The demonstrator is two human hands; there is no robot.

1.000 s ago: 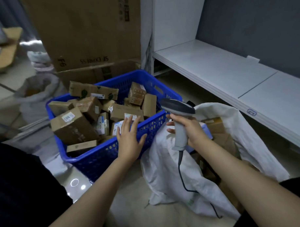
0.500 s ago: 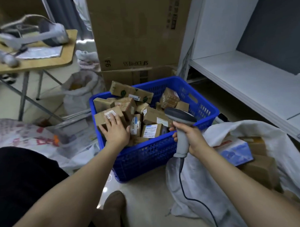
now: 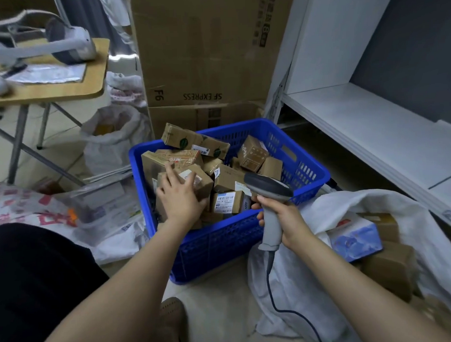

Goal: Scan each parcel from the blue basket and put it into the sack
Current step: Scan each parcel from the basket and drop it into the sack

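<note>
Looks like the pick step: taking the next parcel, no scan on it yet.

Sack [image 3: 399, 203]: white, slumped on the floor at right, mouth gaping, several boxes already inside.
Blue basket [image 3: 221, 242]: on the floor just left of the sack and against it, heaped with cardboard parcels, some riding above the rim.
Brown parcel [image 3: 202, 182]: near-left part of the basket, on top of the heap, white label partly showing past the fingers.
Left hand [image 3: 180, 198]: laid over that parcel, fingers spread across the top, thumb hooked on the near face, so a clamp rather than a flat touch. Cannot tell if lifted at all.
Right hand [image 3: 287, 219]: wrapped round the handle of the scanner [image 3: 268, 188], head over the basket's near rim, aimed into the heap.

Next, probably: lift straight up clear of the neighbours, turn the label to the scanner head, read, swing right into the sack.

Room: tall carton [image 3: 202, 48] close behind the basket, white shelf [image 3: 371, 140] running behind the sack, so no way out back or far right. Open path over the near rim, basket to sack, short. Worth watching: scanner cable [image 3: 268, 276] hanging across the sack cloth, and loose parcels beside the gripped one, likely to tip.
</note>
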